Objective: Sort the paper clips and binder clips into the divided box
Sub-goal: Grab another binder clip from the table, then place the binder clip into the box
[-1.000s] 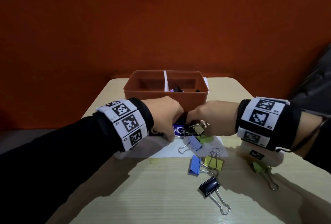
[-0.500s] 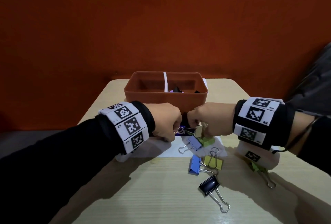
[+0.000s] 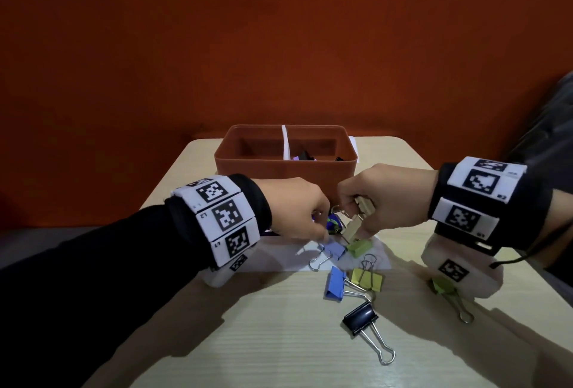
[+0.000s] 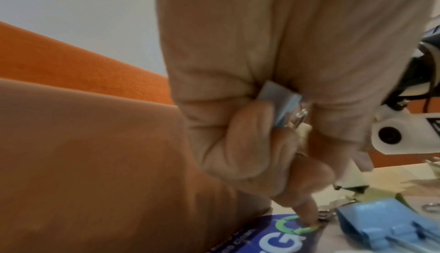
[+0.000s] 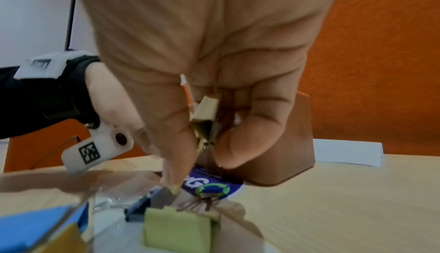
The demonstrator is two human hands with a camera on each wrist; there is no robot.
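The brown divided box (image 3: 285,170) stands at the table's far side, with dark and purple clips in its right compartment. Just in front of it both hands meet over a pile of binder clips. My left hand (image 3: 310,226) is curled round a grey-blue binder clip (image 4: 278,101), its index fingertip down on a blue printed packet (image 4: 285,238). My right hand (image 3: 359,220) pinches a beige binder clip (image 5: 205,110) between thumb and fingers, and its index finger points down at the pile. Loose on the table lie a blue clip (image 3: 336,249), a green clip (image 3: 359,246) and a black clip (image 3: 361,321).
A white sheet (image 3: 279,260) lies under the pile. Another blue clip (image 3: 335,283) and a yellow clip (image 3: 367,279) sit nearer me, and a green clip (image 3: 443,285) lies below my right wrist. An orange wall stands behind the table.
My right hand has drawn the beige clip up out of the pile and risen slightly. The left hand has stayed low at the pile.
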